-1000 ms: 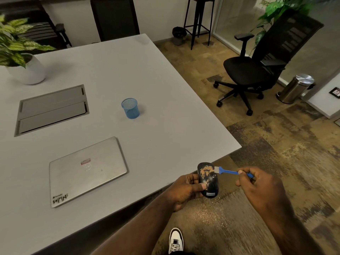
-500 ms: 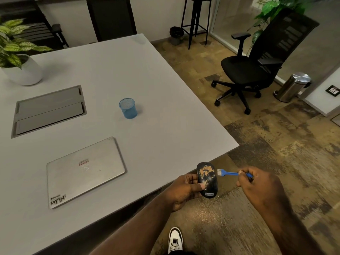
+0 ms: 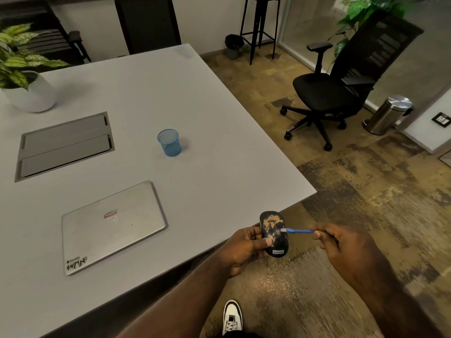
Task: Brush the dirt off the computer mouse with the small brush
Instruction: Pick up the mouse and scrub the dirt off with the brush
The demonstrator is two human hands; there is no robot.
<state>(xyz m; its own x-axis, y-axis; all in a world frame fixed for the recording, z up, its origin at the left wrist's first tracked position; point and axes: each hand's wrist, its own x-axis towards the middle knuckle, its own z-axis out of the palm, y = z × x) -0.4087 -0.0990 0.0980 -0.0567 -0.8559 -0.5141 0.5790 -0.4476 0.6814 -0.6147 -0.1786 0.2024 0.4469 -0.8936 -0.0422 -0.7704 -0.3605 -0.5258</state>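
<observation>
A black computer mouse [image 3: 273, 234] with tan dirt smeared over its upper half is held upright off the table's near corner, above the floor. My left hand [image 3: 244, 250] grips it from the left, thumb on its face. My right hand [image 3: 341, 245] pinches the handle of a small blue brush [image 3: 299, 231]. The brush's white bristles touch the mouse's middle, just below the dirt patch. Fine tan specks lie on the carpet underneath.
A grey table [image 3: 146, 98] carries a closed silver laptop [image 3: 111, 225], a blue mesh cup [image 3: 169, 142], a recessed cable hatch [image 3: 64, 145] and a potted plant [image 3: 26, 76]. A black office chair [image 3: 341, 84] and a steel bin [image 3: 388, 114] stand to the right.
The brush lifted off the dirt to the right, then came back onto the mouse lower down. The mouse stays in my left hand, almost unmoved.
</observation>
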